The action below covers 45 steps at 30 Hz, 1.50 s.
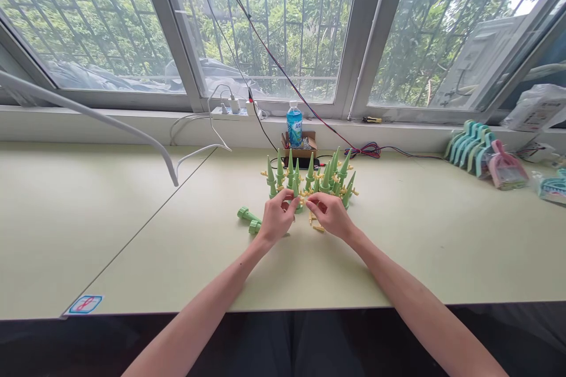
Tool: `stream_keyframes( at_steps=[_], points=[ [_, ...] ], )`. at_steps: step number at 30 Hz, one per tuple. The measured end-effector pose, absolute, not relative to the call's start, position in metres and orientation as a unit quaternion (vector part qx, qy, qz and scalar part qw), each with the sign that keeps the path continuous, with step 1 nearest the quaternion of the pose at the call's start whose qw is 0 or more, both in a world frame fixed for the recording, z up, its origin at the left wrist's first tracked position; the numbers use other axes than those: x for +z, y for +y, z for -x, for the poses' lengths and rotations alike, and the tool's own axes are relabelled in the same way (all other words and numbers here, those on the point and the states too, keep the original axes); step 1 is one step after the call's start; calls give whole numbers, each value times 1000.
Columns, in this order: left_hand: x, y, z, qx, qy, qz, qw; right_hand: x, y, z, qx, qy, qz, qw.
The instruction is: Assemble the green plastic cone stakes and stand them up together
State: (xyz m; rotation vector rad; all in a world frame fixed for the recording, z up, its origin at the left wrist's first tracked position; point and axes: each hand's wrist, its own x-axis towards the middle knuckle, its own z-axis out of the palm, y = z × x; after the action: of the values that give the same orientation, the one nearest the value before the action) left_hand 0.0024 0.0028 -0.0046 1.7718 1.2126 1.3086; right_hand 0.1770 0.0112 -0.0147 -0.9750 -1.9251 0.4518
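My left hand (278, 215) is closed around a green cone-shaped plant watering spike (296, 187), held point up. Thumb and fingertips of my right hand (331, 213) pinch a small yellow valve (304, 201) at the side of that spike; whether the two are joined is too small to tell. Just beyond both hands, several green spikes with yellow valves (326, 178) stand upright in a cluster. Beside my left wrist lie loose green spikes (244, 214), partly covered by the hand. Small yellow valves (318, 228) lie on the table below my right fingers.
Behind the cluster, a blue-labelled bottle (294, 125) stands by a small cardboard box (309, 142). A white cable (132, 126) hangs over the left side of the pale table (177, 259). Coiled wires (369, 150), hangers (471, 144) and a pink dustpan (506, 168) are toward the right.
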Motion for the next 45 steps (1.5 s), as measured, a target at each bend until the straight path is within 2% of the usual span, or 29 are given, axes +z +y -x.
stream_keyframes(
  at_steps=[15, 22, 38, 45],
  points=[
    [-3, 4, -2, 497, 415, -645, 406, -18, 14, -177, 207, -779, 407, 430],
    [-6, 7, -1, 510, 430, -635, 389, -15, 11, -177, 251, -771, 389, 438],
    [-5, 5, -2, 501, 417, -660, 374, -19, 14, -177, 228, -780, 403, 420],
    [-2, 5, -3, 507, 433, -647, 371, -14, 11, -177, 254, -776, 392, 423]
  ],
)
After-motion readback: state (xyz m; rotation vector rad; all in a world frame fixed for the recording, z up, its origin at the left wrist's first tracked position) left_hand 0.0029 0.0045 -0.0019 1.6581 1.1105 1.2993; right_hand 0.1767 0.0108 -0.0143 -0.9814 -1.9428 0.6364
